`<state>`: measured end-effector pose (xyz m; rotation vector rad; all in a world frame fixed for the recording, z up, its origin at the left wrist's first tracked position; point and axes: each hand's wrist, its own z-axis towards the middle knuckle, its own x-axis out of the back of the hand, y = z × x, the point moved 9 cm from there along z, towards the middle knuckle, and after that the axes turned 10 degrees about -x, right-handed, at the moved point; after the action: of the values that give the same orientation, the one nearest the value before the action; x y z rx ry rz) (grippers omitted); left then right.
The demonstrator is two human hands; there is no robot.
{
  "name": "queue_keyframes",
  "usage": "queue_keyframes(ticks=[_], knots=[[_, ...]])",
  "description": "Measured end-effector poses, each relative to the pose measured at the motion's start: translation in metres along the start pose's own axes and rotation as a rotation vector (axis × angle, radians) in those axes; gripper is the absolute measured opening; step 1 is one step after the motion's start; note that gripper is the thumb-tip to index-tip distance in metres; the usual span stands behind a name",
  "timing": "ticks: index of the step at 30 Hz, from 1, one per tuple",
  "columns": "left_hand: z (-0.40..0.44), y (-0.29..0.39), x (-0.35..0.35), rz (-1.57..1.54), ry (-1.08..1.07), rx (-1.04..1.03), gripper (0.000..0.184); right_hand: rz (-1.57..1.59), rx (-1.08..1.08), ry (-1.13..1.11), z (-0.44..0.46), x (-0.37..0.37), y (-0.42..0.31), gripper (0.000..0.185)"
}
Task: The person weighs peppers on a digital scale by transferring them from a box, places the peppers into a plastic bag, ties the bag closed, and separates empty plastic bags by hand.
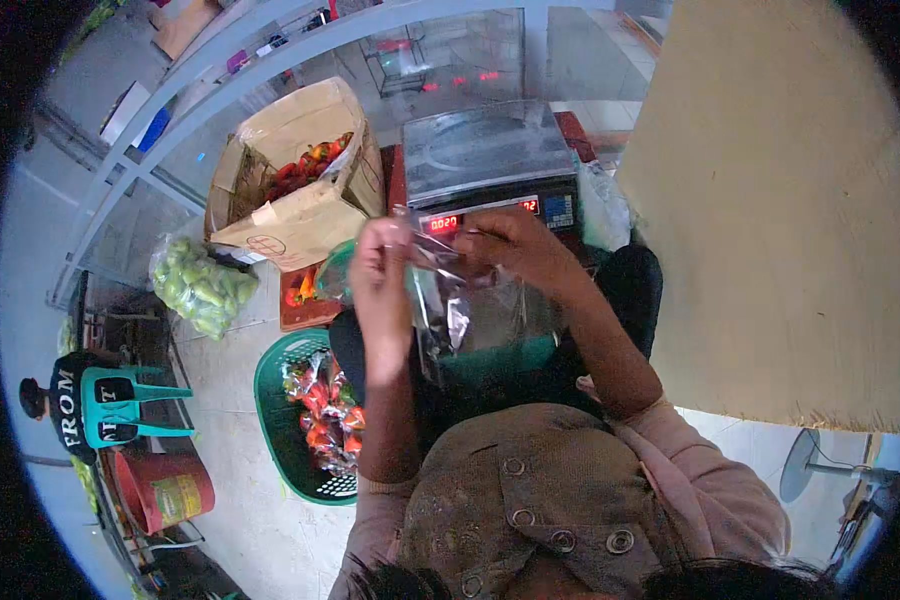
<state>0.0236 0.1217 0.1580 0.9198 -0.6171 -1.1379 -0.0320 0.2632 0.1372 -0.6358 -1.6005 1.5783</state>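
Observation:
A clear plastic bag [455, 315] hangs between my two hands, in front of the weighing scale [485, 150] with its red lit digits. My left hand [380, 265] is closed on the bag's upper left edge. Closed fingers of my right hand [510, 245] pinch its upper right side, partly covering the scale's display. Left of my knees, a green basket [267, 400] holds several clear-wrapped packs of red and green peppers [328, 415]. Beyond my left hand, a cardboard box [310, 225] contains loose red and orange peppers [310, 167].
A plastic bag of green vegetables [205, 290] lies on the floor at left. Further left are a person on a turquoise chair [120, 400] and a red bucket [165, 490]. A large tan board [780, 220] fills the right side. Metal-framed glass stands behind the scale.

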Motion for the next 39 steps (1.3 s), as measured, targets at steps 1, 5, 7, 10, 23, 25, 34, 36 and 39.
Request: queue_keyframes(ticks=[1,5,7,10,23,25,34,36,39], knots=[[0.004,0.002,0.011,0.022,0.04,0.013,0.013,-0.024,-0.001,0.019,-0.004,0.009,-0.002,0.023],[0.014,-0.004,0.051,0.014,0.145,-0.039,0.017,-0.016,-0.148,-0.055,-0.008,0.033,0.007,0.019],[0.016,0.004,0.061,-0.036,0.22,-0.058,0.016,0.076,-0.162,-0.092,-0.007,0.034,0.016,0.017],[0.021,0.002,0.086,-0.059,0.303,-0.048,0.014,0.218,-0.133,-0.163,-0.005,0.028,0.016,0.015],[0.03,0.006,0.228,0.054,0.508,-0.159,0.011,0.062,-0.088,-0.239,0.023,0.026,0.03,0.017],[0.025,0.012,0.238,0.089,0.579,-0.161,0.012,0.09,-0.067,-0.215,0.03,0.025,0.02,0.016],[0.017,0.019,0.212,0.174,0.443,-0.164,0.019,0.088,-0.048,-0.039,0.031,0.043,0.001,0.015],[0.014,0.009,0.206,0.269,0.454,-0.173,0.024,0.062,0.011,0.025,0.03,0.057,0.011,0.016],[0.006,0.005,0.155,0.154,0.489,-0.029,0.02,0.025,-0.1,0.126,0.019,0.079,0.029,0.017]])
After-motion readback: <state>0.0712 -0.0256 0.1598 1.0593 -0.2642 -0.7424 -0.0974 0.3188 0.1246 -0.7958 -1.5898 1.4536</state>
